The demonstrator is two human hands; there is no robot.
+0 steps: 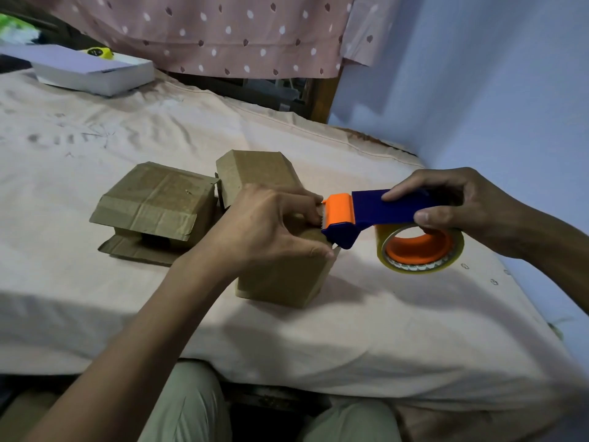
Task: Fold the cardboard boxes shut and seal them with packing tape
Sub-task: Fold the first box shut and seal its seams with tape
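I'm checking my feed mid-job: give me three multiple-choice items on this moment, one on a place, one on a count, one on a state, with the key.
1. Where is the white box?
A. far left of the bed
B. on the nearest cardboard box
C. in the right hand

2. How many cardboard boxes lie on the bed?
A. one
B. three
C. five

3. What is the right hand doing?
A. resting flat on the sheet
B. gripping the tape dispenser
C. lifting a flap

Key: 1 A, the white box sits at the bed's far left edge. 2 B, one under the left hand, near box, one behind, one left with loose flaps. 3 B, the right hand curls round the blue and orange tape dispenser.
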